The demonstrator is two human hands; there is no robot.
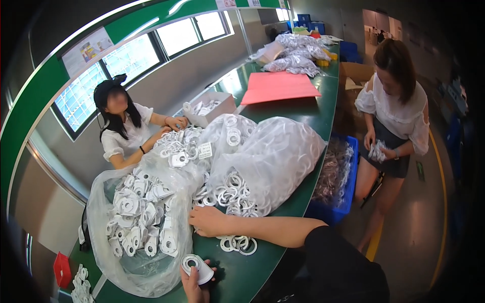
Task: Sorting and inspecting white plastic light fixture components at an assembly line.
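My left hand (193,287) is closed around a white plastic part (200,270) with a rounded end and a ring-shaped opening. Further up, my right hand (211,221) reaches across the green table, fingers curled down at the edge of an open clear bag (103,257); what they grip is hidden. That bag holds many similar white parts (134,212). Loose white rings (237,244) lie under and beside my right forearm. Behind it, a large clear bag (288,151) full of rings spills some of them (233,192) from its mouth.
Across the green table (235,275), a co-worker's hands (174,125) are at a pile of white parts (184,144) near a white box (214,108). A red sheet (280,87) lies farther back. Right of the table stand a blue crate (351,166) and another person (396,106) holding small pieces.
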